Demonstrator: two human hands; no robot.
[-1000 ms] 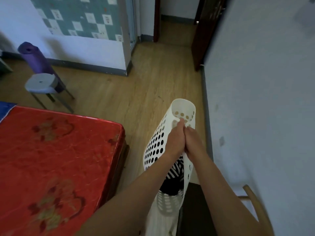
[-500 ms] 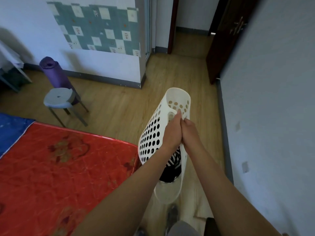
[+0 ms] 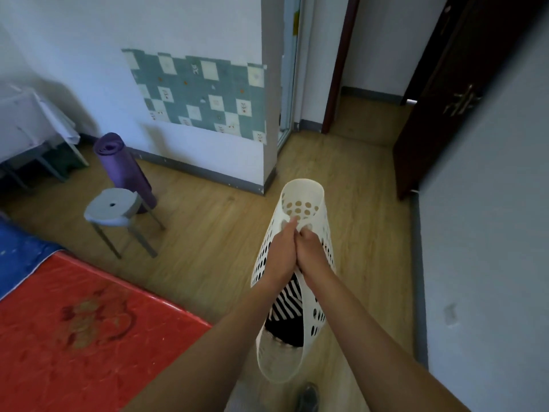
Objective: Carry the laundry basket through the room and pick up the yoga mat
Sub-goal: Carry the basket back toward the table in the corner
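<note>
A white perforated laundry basket [image 3: 300,203] hangs in front of me, squeezed narrow, with striped black-and-white cloth [image 3: 286,304] inside. My left hand [image 3: 280,254] and my right hand [image 3: 310,251] press together at its middle, both gripping the pinched rim. The purple yoga mat [image 3: 123,171], rolled up, leans upright at the far left against the white wall, just behind a grey stool [image 3: 111,206].
A bed with a red cover [image 3: 74,331] and a blue patch [image 3: 20,257] fills the lower left. Wooden floor [image 3: 208,227] runs ahead toward a doorway with a dark open door [image 3: 433,108]. A grey wall [image 3: 487,233] is close on my right. A white rack [image 3: 32,126] stands far left.
The view has advanced and lifted: the mat, stool and patterned wall panel now sit larger and nearer centre. The basket stays in both hands.
</note>
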